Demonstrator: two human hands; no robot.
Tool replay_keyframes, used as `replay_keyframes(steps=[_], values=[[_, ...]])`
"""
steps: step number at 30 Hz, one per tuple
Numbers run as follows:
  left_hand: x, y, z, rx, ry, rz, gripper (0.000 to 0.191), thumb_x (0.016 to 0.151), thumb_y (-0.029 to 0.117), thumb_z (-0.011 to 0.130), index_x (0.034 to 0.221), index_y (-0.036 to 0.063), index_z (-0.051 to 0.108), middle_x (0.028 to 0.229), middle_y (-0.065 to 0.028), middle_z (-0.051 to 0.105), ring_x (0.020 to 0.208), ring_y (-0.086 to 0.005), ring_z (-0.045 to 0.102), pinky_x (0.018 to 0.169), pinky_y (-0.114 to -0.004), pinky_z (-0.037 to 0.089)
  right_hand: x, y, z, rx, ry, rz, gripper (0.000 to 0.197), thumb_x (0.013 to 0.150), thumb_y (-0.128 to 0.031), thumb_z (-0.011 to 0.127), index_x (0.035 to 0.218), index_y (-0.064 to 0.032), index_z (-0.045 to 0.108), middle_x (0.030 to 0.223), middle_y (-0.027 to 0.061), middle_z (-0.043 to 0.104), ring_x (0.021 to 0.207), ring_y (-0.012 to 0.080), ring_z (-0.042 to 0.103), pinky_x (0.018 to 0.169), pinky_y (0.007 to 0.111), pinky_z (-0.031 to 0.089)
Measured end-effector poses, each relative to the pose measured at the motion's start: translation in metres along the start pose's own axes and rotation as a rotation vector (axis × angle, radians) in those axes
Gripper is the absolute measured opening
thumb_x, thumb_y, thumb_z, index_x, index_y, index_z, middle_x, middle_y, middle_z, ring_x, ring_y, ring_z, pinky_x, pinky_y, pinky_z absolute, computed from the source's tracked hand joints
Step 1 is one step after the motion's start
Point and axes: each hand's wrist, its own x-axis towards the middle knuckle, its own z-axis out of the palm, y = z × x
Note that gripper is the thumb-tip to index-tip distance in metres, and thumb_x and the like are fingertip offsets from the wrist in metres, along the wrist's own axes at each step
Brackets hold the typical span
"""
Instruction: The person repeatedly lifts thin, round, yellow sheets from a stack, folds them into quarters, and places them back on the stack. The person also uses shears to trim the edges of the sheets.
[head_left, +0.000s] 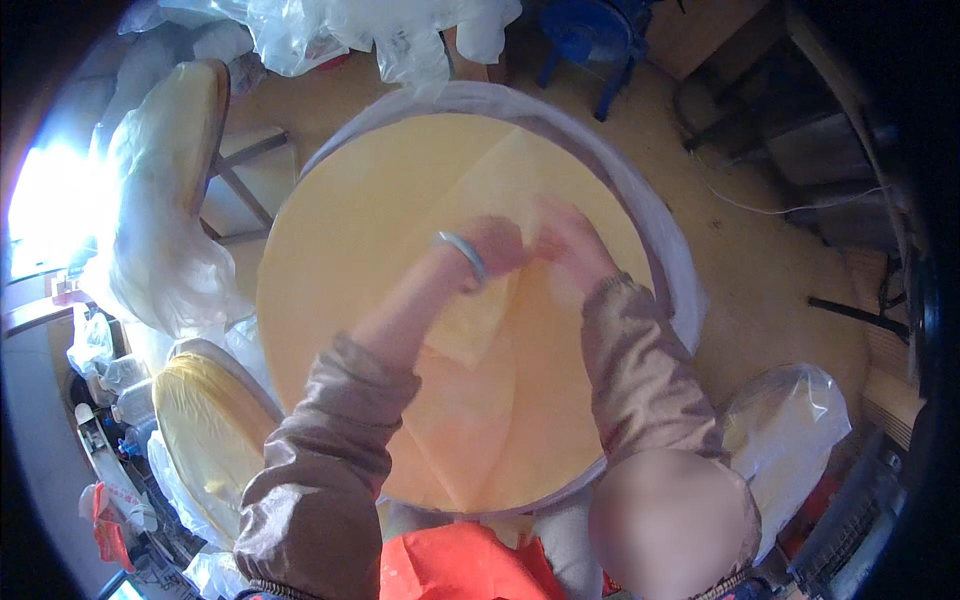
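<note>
Before me lies a large round pale-yellow surface (337, 247), with a thin, translucent yellow sheet (469, 322) on top of it. The sheet is partly lifted and folded, and its creases run down towards the near rim. My left hand (499, 244), with a pale bangle at the wrist, is curled around part of the sheet near the middle; its fingertips are hidden. Close against it, my right hand (566, 236) pinches the sheet, blurred by motion. A raised fold stands between the two hands.
Whitish plastic sheeting (667, 217) rings the round surface. Plastic-covered round pieces stand at the left (206, 435), upper left (165, 150) and lower right (787, 435). A blue stool (589, 34) stands beyond, and a red cloth (465, 562) lies over my lap.
</note>
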Motion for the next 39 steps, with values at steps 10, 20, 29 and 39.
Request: replay_keyframes(steps=[10, 20, 29, 39], values=[[0.103, -0.161, -0.012, -0.61, 0.861, -0.655, 0.026, 0.072, 0.022, 0.07, 0.093, 0.0066, 0.068, 0.096, -0.0126, 0.067, 0.09, -0.0243, 0.064, 0.08, -0.035, 0.049, 0.037, 0.018, 0.002, -0.129, -0.064, -0.084, 0.025, 0.08, -0.016, 0.057, 0.1, -0.0024, 0.063, 0.088, 0.0031, 0.063, 0.078, 0.0122, 0.057, 0.067, 0.027, 0.044], [0.119, -0.144, -0.04, 0.491, 0.325, -0.551, 0.022, 0.073, 0.023, 0.069, 0.087, 0.0067, 0.069, 0.097, -0.0118, 0.068, 0.089, -0.0223, 0.064, 0.074, -0.033, 0.05, 0.033, 0.017, 0.005, -0.277, 0.091, -0.148, 0.022, 0.076, -0.012, 0.056, 0.089, 0.0043, 0.063, 0.079, 0.0092, 0.064, 0.072, 0.0154, 0.059, 0.065, 0.031, 0.046], [0.143, -0.177, -0.029, -0.418, 0.656, -0.848, 0.026, 0.074, 0.027, 0.063, 0.078, 0.0011, 0.065, 0.083, -0.0103, 0.067, 0.074, -0.0212, 0.06, 0.07, -0.034, 0.047, 0.03, 0.016, 0.004, -0.266, 0.086, -0.098, 0.022, 0.075, -0.013, 0.055, 0.087, 0.0042, 0.063, 0.074, 0.0083, 0.063, 0.068, 0.0154, 0.059, 0.063, 0.031, 0.046], [0.129, -0.171, -0.04, -1.03, 0.86, -0.424, 0.012, 0.071, 0.013, 0.066, 0.062, 0.008, 0.059, 0.06, -0.0033, 0.058, 0.048, -0.0111, 0.05, 0.045, -0.027, 0.038, 0.026, 0.012, 0.004, -0.251, 0.059, -0.093, 0.023, 0.076, -0.012, 0.054, 0.089, 0.0047, 0.063, 0.076, 0.0072, 0.064, 0.069, 0.014, 0.058, 0.064, 0.03, 0.045]])
